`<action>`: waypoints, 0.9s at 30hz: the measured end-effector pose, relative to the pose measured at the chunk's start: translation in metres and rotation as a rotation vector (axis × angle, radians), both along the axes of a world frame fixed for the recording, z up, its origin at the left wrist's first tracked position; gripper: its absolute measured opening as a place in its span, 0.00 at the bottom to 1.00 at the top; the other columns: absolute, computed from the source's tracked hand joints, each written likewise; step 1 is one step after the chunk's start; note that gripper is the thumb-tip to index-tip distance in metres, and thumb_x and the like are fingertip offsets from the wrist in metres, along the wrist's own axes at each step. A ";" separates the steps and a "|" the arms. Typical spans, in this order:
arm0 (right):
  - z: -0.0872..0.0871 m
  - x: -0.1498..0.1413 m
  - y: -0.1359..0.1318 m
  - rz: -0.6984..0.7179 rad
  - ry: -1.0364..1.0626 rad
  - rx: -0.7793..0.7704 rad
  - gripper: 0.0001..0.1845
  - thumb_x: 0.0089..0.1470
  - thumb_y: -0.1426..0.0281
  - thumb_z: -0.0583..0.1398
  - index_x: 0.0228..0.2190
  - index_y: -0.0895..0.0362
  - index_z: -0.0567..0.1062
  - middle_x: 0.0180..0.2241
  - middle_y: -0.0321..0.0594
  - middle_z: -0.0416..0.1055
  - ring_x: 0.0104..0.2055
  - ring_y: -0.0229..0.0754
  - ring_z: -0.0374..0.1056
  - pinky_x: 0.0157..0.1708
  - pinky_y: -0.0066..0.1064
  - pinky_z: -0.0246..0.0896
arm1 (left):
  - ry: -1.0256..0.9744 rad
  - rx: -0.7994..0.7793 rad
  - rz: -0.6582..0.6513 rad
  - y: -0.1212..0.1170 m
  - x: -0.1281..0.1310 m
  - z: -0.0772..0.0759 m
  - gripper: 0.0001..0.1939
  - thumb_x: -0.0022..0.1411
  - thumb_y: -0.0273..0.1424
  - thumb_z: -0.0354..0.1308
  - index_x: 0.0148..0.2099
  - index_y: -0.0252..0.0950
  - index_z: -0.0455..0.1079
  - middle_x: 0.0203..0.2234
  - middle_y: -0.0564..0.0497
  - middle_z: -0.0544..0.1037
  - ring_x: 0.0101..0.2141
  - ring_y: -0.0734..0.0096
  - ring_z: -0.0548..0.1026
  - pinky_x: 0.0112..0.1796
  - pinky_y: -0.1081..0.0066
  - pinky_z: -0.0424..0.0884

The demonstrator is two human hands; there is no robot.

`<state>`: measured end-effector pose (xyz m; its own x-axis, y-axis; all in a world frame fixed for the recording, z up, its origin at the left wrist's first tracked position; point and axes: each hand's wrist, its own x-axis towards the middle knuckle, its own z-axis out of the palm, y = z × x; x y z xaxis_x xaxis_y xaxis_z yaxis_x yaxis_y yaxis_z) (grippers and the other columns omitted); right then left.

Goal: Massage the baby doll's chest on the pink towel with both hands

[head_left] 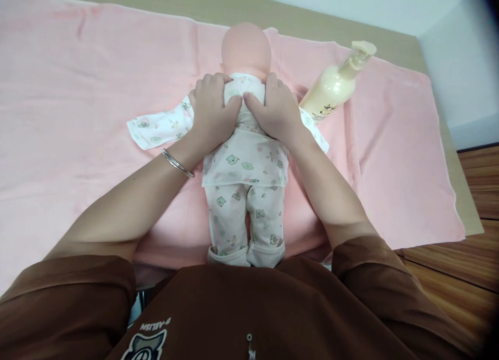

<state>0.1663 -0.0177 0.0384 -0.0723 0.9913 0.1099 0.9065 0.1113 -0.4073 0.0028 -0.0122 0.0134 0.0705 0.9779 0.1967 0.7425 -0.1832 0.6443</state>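
Beyond the tabletop (pixel 234 9), on my right, a wood floor (pixel 460 261) shows. A pink towel (pixel 78 90) covers most of the tabletop, and the doll (pixel 245 162) lies down its middle, head pointing away from me and feet at the near edge of the towel. It wears a pale suit (pixel 245 165) printed with little bears.

Both hands rest on the doll's upper body just below the head, apart but with the thumbs almost meeting at its centre. My left hand (pixel 212 116) and my right hand (pixel 275 110) press down and curl around its shoulders.

One sleeve (pixel 156 127) of the suit lies flat past my left hand, and the other sleeve (pixel 315 134) sticks out past my right hand. A cream pump bottle (pixel 335 84) lies tilted on the towel just beside my right hand. A metal bangle (pixel 177 162) circles my left wrist.
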 end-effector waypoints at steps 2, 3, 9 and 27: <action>0.001 0.000 -0.001 0.006 0.006 -0.007 0.23 0.70 0.49 0.50 0.49 0.56 0.66 0.51 0.50 0.74 0.57 0.58 0.69 0.59 0.51 0.62 | 0.017 0.006 -0.017 0.002 -0.001 -0.002 0.15 0.72 0.33 0.52 0.58 0.42 0.65 0.56 0.46 0.72 0.58 0.55 0.64 0.63 0.48 0.55; 0.002 -0.001 -0.001 0.005 0.008 -0.011 0.24 0.70 0.49 0.50 0.49 0.56 0.66 0.51 0.50 0.74 0.57 0.57 0.69 0.60 0.50 0.62 | 0.023 0.013 -0.021 0.003 -0.002 -0.004 0.15 0.72 0.35 0.51 0.58 0.42 0.65 0.56 0.46 0.71 0.58 0.55 0.64 0.63 0.48 0.55; 0.004 0.000 -0.003 0.021 -0.002 -0.021 0.26 0.71 0.50 0.49 0.50 0.60 0.68 0.52 0.52 0.73 0.57 0.59 0.69 0.59 0.52 0.61 | 0.100 0.010 -0.072 0.008 -0.003 -0.009 0.25 0.71 0.47 0.45 0.63 0.41 0.65 0.55 0.41 0.71 0.58 0.45 0.63 0.60 0.43 0.56; 0.028 -0.001 -0.025 0.114 -0.181 -0.139 0.33 0.74 0.53 0.44 0.61 0.66 0.67 0.61 0.60 0.68 0.65 0.63 0.65 0.67 0.55 0.60 | 0.116 0.065 -0.177 0.003 -0.014 0.025 0.06 0.67 0.31 0.54 0.34 0.41 0.64 0.36 0.46 0.72 0.46 0.53 0.71 0.51 0.51 0.69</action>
